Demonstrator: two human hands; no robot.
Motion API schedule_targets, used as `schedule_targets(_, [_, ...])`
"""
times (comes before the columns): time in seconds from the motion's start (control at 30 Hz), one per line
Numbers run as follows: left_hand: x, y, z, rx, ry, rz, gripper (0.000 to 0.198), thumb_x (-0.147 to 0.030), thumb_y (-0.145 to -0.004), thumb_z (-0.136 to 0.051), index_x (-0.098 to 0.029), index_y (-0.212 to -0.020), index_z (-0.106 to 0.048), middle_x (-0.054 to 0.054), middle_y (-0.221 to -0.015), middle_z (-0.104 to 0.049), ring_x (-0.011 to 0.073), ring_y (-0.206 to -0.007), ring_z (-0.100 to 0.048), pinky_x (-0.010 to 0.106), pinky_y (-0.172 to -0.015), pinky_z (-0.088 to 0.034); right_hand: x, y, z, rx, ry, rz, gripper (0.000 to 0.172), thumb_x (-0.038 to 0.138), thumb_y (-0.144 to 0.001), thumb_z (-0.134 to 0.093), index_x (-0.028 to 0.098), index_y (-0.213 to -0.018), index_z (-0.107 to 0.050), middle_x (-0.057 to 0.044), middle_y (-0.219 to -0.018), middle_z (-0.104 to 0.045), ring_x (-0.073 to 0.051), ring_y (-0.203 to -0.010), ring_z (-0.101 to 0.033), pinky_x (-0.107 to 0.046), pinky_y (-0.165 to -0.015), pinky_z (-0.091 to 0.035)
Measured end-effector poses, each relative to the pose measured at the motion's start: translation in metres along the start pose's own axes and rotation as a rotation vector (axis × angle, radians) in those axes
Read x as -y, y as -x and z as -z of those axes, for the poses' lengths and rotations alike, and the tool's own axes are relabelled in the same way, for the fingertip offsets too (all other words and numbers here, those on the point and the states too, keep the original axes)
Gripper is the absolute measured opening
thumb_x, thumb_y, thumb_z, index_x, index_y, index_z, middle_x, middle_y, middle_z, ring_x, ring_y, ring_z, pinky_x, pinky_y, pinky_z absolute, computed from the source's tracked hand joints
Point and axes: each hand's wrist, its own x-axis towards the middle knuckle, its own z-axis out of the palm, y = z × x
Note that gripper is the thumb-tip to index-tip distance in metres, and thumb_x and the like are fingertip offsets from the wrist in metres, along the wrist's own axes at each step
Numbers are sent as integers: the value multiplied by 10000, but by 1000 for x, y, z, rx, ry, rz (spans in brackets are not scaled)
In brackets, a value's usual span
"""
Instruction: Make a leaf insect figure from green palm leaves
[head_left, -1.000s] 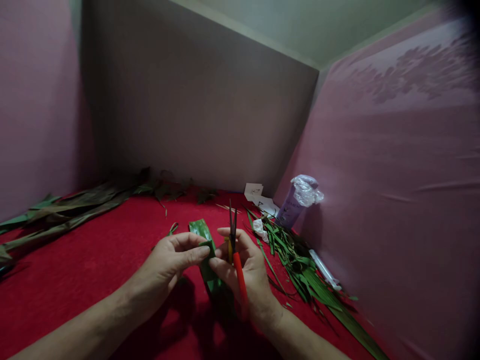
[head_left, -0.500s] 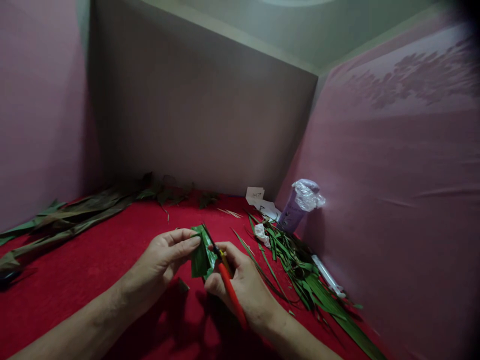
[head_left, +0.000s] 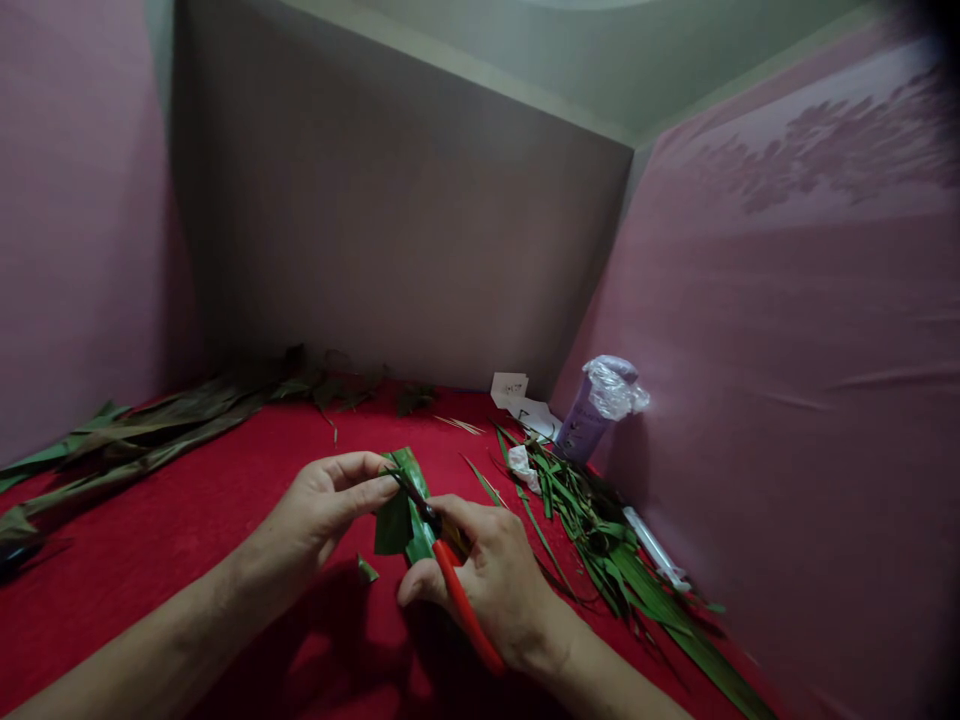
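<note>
1. Landmark first: a purple container (head_left: 581, 425) is seen at the foot of the pink wall (head_left: 787, 450), its top wrapped in clear plastic (head_left: 615, 388). Pale lettering is carried on its side, too blurred to be read.
2. To the left of the container and nearer the wearer, a green leaf piece (head_left: 394, 528) is being held up, and here it is met by the scissors (head_left: 469, 620).
3. The leaf's upper edge is pinched between thumb and fingers of the left hand (head_left: 326, 505), well left of the container.
4. The red-handled scissors are gripped by the right hand (head_left: 502, 575), nearer than the container, its fingers wrapped about the handles. The dark blades are pointed at the left thumb, across the leaf; whether they are parted cannot be told.
5. Just left of the container, white cards (head_left: 509, 389) are laid out; dark marks are printed on them, too small to be made out.
6. Before the container, green strips (head_left: 585, 525) are heaped, with a crumpled white paper (head_left: 523, 468) at their edge and a whitish tube (head_left: 655, 548) beside them.
7. Far left of the container, long dull leaves (head_left: 150, 435) are spread on the red cloth (head_left: 285, 440).
</note>
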Motion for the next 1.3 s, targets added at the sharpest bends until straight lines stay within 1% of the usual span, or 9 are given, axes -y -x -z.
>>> schedule_targets(0.17, [-3, 0, -2, -15, -14, -1, 49, -221, -707, -679, -173, -707, -691, 5, -654, -664, 145, -609, -582, 252, -622, -460, -1, 0, -1, -30, 37, 29, 365, 514, -674, -654, 203, -865, -663, 48, -531, -480, -90, -481, -352, -221, -481, -287])
schedule_targets(0.33, [-3, -1, -2, -2, -12, -14, 61, -232, -702, -685, -175, -715, -701, 10, -648, -663, 147, -601, -576, 257, -612, -461, -4, 2, -2, -49, 58, 55, 404, 511, -683, -651, 222, -966, -651, 21, -586, -572, -115, -512, -448, -235, -505, -311])
schedule_targets(0.47, [2, -2, -1, -38, 2, -28, 44, -220, -706, -689, -190, -731, -711, 3, -659, -671, 135, -623, -572, 231, -620, -454, -5, 1, -1, -52, 57, 58, 430, 529, -677, -652, 222, -977, -640, -4, -644, -631, -139, -548, -503, -248, -551, -345])
schedule_targets(0.63, [5, -1, -2, -69, 5, -19, 60, -241, -708, -692, -186, -719, -713, 14, -683, -687, 144, -653, -585, 226, -638, -448, -6, 1, -3, -55, 67, 58, 461, 562, -661, -652, 220, -970, -648, 3, -603, -614, -139, -529, -513, -242, -531, -339])
schedule_targets(0.9, [6, 1, -7, -107, 23, -17, 69, -268, -678, -720, -200, -675, -709, 1, -640, -668, 135, -625, -568, 214, -621, -457, -6, 3, -4, -77, 73, 45, 498, 601, -664, -628, 205, -965, -653, -13, -581, -612, -142, -511, -514, -241, -517, -343])
schedule_targets(1.07, [7, 2, -7, -123, 52, 6, 66, -256, -684, -720, -193, -677, -704, -14, -650, -667, 112, -635, -558, 183, -628, -444, -5, 3, -6, -81, 92, 32, 479, 597, -665, -629, 201, -932, -657, -12, -544, -586, -146, -499, -505, -240, -488, -323])
schedule_targets(1.3, [10, 3, -6, -115, 77, 34, 68, -251, -713, -700, -186, -694, -698, -8, -670, -662, 115, -663, -560, 195, -661, -437, -5, 4, -8, -77, 79, 33, 424, 565, -677, -641, 200, -894, -644, -3, -531, -576, -135, -477, -477, -239, -473, -305])
